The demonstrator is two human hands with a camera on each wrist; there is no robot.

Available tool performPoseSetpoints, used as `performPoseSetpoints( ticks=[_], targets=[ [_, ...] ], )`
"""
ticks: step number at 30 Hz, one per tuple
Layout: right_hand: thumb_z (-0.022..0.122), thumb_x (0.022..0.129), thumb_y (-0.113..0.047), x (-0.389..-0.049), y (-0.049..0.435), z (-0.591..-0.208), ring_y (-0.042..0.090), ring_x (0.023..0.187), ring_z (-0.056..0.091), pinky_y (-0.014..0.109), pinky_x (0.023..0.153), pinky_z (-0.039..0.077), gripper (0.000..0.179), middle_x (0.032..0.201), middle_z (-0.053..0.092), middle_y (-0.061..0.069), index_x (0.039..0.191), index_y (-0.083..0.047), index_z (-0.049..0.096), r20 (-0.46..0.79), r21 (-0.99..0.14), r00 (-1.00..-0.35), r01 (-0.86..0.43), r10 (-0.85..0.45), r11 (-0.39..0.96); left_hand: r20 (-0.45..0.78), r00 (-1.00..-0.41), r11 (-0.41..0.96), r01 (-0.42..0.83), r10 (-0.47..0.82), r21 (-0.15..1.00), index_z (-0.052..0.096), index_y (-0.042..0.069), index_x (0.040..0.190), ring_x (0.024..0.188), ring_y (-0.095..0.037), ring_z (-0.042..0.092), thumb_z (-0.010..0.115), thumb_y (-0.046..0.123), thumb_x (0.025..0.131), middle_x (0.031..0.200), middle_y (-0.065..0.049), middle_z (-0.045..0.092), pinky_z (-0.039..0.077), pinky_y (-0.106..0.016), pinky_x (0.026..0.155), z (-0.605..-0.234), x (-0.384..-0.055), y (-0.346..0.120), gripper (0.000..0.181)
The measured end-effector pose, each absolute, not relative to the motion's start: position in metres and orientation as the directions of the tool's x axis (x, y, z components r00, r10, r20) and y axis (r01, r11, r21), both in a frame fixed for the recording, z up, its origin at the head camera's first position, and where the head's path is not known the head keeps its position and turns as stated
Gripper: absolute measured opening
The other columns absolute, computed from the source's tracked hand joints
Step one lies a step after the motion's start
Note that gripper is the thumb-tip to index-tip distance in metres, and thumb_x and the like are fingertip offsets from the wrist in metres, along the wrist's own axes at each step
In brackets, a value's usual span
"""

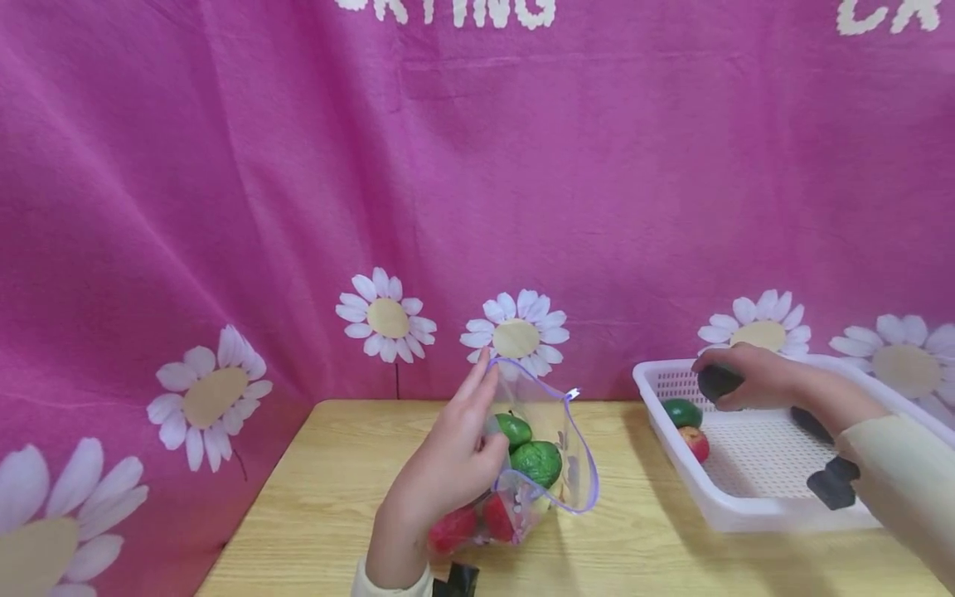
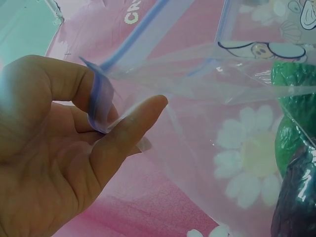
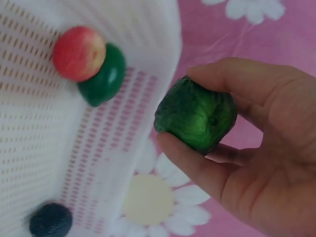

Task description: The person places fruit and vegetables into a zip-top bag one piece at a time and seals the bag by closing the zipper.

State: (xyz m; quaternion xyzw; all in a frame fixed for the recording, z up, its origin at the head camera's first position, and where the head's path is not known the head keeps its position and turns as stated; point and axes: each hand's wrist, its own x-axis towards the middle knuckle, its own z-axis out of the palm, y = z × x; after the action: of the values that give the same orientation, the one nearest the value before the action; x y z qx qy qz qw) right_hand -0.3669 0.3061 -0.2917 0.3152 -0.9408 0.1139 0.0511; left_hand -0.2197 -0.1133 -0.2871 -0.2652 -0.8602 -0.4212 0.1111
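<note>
My left hand (image 1: pixel 455 452) holds the rim of a clear zip bag (image 2: pixel 187 94) between thumb and fingers. The bag's mouth gapes, edged by a purple-blue zip strip (image 1: pixel 594 481). Inside lie a wrinkled green fruit (image 1: pixel 536 463), a smooth green fruit (image 1: pixel 513 429) and red fruits (image 1: pixel 498 518). In the right wrist view, my right hand (image 3: pixel 266 128) grips another wrinkled green fruit (image 3: pixel 195 116) in its fingertips. That hand is above the white basket (image 1: pixel 716 514) in the head view.
In the basket are a smooth dark green fruit (image 3: pixel 103 76), a red-yellow fruit (image 3: pixel 79 53) and a blackish fruit (image 3: pixel 51 220). Basket and bag stand on a wooden table (image 1: pixel 313 497). Behind it hangs a pink cloth (image 1: pixel 477 182) with daisies.
</note>
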Motion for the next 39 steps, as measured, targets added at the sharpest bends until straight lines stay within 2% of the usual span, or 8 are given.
performPoseSetpoints(
  ticks=[2, 4, 9, 14, 19, 26, 32, 39],
  targets=[
    [0.087, 0.069, -0.004, -0.358, 0.299, -0.288, 0.021, 0.091, 0.053, 0.034, 0.074, 0.048, 0.046, 0.099, 0.065, 0.003, 0.111, -0.006, 0.067, 0.205, -0.185, -0.779, -0.626, -0.593, 0.758, 0.417, -0.835, 0.506, 0.550, 0.360, 0.665, 0.026, -0.003, 0.158, 0.054, -0.002, 0.035, 0.050, -0.004, 0.089, 0.171, 0.001, 0.002, 0.041, -0.019, 0.050, -0.287, -0.220, -0.114, 0.074],
    [0.088, 0.069, -0.005, -0.348, 0.292, -0.285, 0.022, 0.093, 0.052, 0.033, 0.072, 0.048, 0.048, 0.100, 0.062, 0.002, 0.112, -0.009, 0.067, 0.240, -0.179, -0.769, -0.635, -0.593, 0.751, 0.413, -0.837, 0.505, 0.546, 0.358, 0.668, 0.025, -0.002, 0.158, 0.050, -0.003, 0.026, 0.050, -0.004, 0.088, 0.171, 0.001, 0.002, 0.041, -0.019, 0.050, -0.287, -0.220, -0.115, 0.074],
    [0.090, 0.069, -0.008, -0.326, 0.272, -0.276, 0.023, 0.095, 0.052, 0.033, 0.071, 0.049, 0.052, 0.102, 0.059, 0.007, 0.115, -0.013, 0.065, 0.356, -0.133, -0.704, -0.689, -0.614, 0.713, 0.423, -0.832, 0.502, 0.554, 0.358, 0.665, 0.026, -0.003, 0.157, 0.051, -0.002, 0.024, 0.051, -0.005, 0.087, 0.171, -0.001, 0.004, 0.041, -0.019, 0.050, -0.287, -0.221, -0.115, 0.075],
    [0.088, 0.073, -0.012, -0.309, 0.243, -0.262, 0.023, 0.093, 0.056, 0.033, 0.069, 0.053, 0.056, 0.110, 0.058, 0.014, 0.123, -0.014, 0.062, 0.415, -0.171, -0.677, -0.714, -0.608, 0.679, 0.426, -0.831, 0.502, 0.556, 0.357, 0.663, 0.026, -0.003, 0.157, 0.052, -0.002, 0.026, 0.051, -0.005, 0.087, 0.171, -0.002, 0.004, 0.041, -0.018, 0.050, -0.287, -0.221, -0.115, 0.075],
    [0.085, 0.077, -0.011, -0.289, 0.208, -0.252, 0.019, 0.093, 0.058, 0.028, 0.070, 0.056, 0.060, 0.117, 0.057, 0.013, 0.131, -0.015, 0.059, 0.420, -0.232, -0.635, -0.766, -0.649, 0.599, 0.429, -0.832, 0.500, 0.554, 0.352, 0.666, 0.026, -0.004, 0.157, 0.050, 0.000, 0.026, 0.051, -0.005, 0.088, 0.171, -0.004, 0.005, 0.041, -0.018, 0.049, -0.287, -0.220, -0.114, 0.074],
    [0.078, 0.083, -0.005, -0.266, 0.162, -0.247, 0.017, 0.102, 0.062, 0.025, 0.078, 0.059, 0.061, 0.130, 0.054, 0.011, 0.139, -0.013, 0.055, 0.335, -0.361, -0.538, -0.831, -0.773, 0.423, 0.431, -0.835, 0.499, 0.550, 0.342, 0.670, 0.025, -0.003, 0.158, 0.048, 0.000, 0.027, 0.051, -0.005, 0.089, 0.171, -0.005, 0.006, 0.042, -0.020, 0.049, -0.286, -0.220, -0.114, 0.074],
    [0.078, 0.082, -0.006, -0.264, 0.128, -0.260, 0.017, 0.116, 0.058, 0.035, 0.096, 0.055, 0.060, 0.135, 0.053, 0.006, 0.137, -0.011, 0.056, 0.334, -0.284, -0.431, -0.894, -0.839, 0.346, 0.410, -0.846, 0.506, 0.533, 0.340, 0.679, 0.026, 0.000, 0.159, 0.048, -0.002, 0.030, 0.052, -0.001, 0.091, 0.171, 0.000, 0.005, 0.044, -0.021, 0.051, -0.286, -0.221, -0.114, 0.072],
    [0.078, 0.086, -0.012, -0.271, 0.102, -0.275, 0.021, 0.123, 0.054, 0.043, 0.102, 0.050, 0.060, 0.140, 0.054, 0.006, 0.141, -0.010, 0.055, 0.311, -0.291, -0.459, -0.880, -0.832, 0.376, 0.398, -0.853, 0.514, 0.522, 0.339, 0.681, 0.025, 0.000, 0.159, 0.048, -0.003, 0.031, 0.052, 0.001, 0.092, 0.171, -0.001, 0.006, 0.044, -0.021, 0.053, -0.287, -0.220, -0.114, 0.072]
  ],
)
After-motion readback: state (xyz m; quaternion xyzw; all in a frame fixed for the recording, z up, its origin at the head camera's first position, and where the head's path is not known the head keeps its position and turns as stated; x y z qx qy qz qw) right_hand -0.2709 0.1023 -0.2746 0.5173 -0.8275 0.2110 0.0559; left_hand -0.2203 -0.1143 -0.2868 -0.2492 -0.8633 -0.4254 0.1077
